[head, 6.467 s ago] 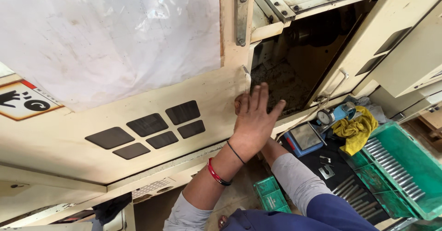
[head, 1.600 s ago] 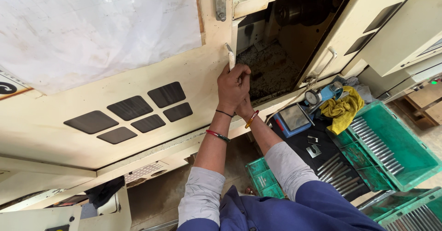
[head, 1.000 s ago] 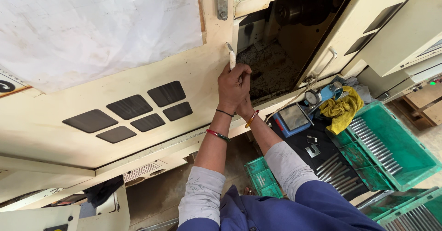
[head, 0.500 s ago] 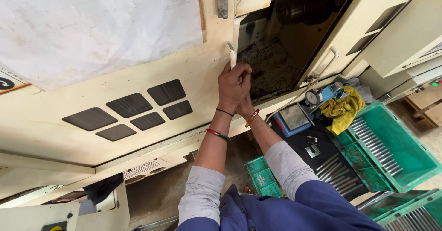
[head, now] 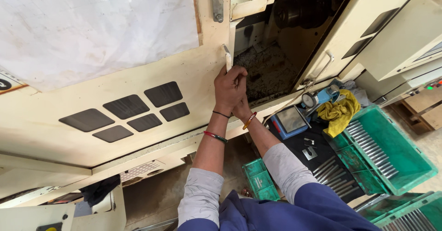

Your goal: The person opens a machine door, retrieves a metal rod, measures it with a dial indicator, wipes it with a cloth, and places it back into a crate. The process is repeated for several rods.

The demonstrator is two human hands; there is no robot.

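Note:
My left hand [head: 229, 89] is closed around the pale door handle [head: 227, 57] on the edge of the cream machine door [head: 138, 65]. Tucked just behind and below it, my right hand [head: 240, 109] is mostly hidden, so its grip cannot be made out. Both hands sit at the edge of the dark machine opening [head: 276, 56], which has grimy chips on its floor. Each wrist wears bangles.
Right of the opening lie a dial gauge on a blue stand [head: 315, 98], a yellow rag [head: 340, 112] and a green crate [head: 391, 152] of metal rods. A black tray [head: 322, 162] of rods and small green boxes [head: 260, 182] sit below. White plastic sheet [head: 92, 23] covers the door window.
Several seconds ago one hand lay flat on the door edge; now both hands are bunched at the handle. Over the last second they barely moved.

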